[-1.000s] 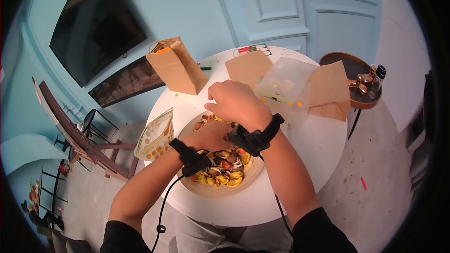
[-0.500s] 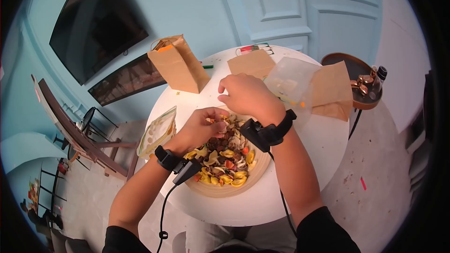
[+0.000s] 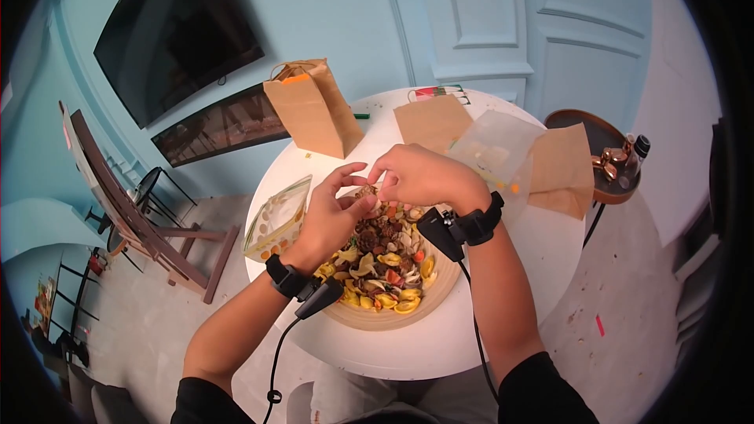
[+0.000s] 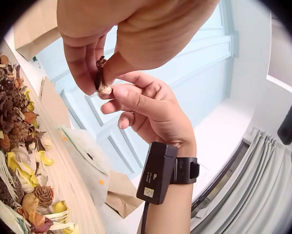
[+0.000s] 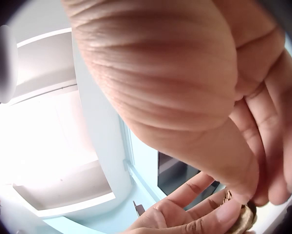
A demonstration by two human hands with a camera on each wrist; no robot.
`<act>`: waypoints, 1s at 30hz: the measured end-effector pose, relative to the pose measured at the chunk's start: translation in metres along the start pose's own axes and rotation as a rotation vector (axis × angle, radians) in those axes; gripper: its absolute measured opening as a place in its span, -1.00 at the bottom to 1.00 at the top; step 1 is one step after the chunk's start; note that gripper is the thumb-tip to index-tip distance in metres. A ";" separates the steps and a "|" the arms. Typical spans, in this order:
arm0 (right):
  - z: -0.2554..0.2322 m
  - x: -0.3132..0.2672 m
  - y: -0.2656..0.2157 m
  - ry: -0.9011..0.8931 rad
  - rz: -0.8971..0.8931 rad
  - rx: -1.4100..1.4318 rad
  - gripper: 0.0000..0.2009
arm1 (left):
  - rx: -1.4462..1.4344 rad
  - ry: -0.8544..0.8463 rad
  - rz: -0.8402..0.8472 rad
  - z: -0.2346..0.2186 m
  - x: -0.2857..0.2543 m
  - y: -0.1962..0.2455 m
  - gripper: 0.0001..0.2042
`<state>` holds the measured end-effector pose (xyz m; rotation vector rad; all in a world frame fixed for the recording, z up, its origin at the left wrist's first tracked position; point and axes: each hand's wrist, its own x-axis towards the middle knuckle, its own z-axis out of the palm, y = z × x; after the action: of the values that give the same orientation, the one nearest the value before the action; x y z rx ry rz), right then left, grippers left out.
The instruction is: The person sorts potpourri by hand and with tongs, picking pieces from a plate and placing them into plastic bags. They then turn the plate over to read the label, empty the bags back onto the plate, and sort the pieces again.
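Observation:
Over the far part of a round wooden plate (image 3: 448,286) heaped with dried petals, cones and yellow pieces (image 3: 385,259), both hands meet. The left hand (image 3: 331,216) pinches a small brown dried piece (image 4: 101,78) between thumb and fingers. From the other side, the right hand (image 3: 428,174) has its thumb and fingertips on the pale end of that piece in the left wrist view. In the right wrist view the piece (image 5: 244,220) is partly hidden behind the thumbs.
A clear pouch (image 3: 276,220) stands left of the plate on the white table (image 3: 510,283). Behind are an upright paper bag (image 3: 314,114), a flat brown paper (image 3: 432,122), a translucent bag (image 3: 491,145) and another paper bag (image 3: 561,165). A side tray (image 3: 569,119) holds copper-coloured objects.
The left hand has risen from the heap with a small piece between its fingers. The right hand, which hung over the plate, has come down to meet it.

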<state>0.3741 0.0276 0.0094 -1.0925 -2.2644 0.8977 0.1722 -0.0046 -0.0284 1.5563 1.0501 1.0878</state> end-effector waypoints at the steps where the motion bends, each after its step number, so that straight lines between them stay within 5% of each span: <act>1: 0.001 0.002 0.003 0.011 -0.027 -0.041 -0.72 | 0.010 -0.007 -0.007 0.000 -0.001 0.001 -0.49; 30: 0.004 0.006 0.000 0.113 -0.135 0.003 -0.83 | 0.058 0.020 0.045 -0.005 -0.026 0.013 -0.27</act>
<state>0.3680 0.0309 0.0071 -0.9512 -2.2129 0.7655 0.1624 -0.0313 -0.0195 1.6249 1.0730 1.1142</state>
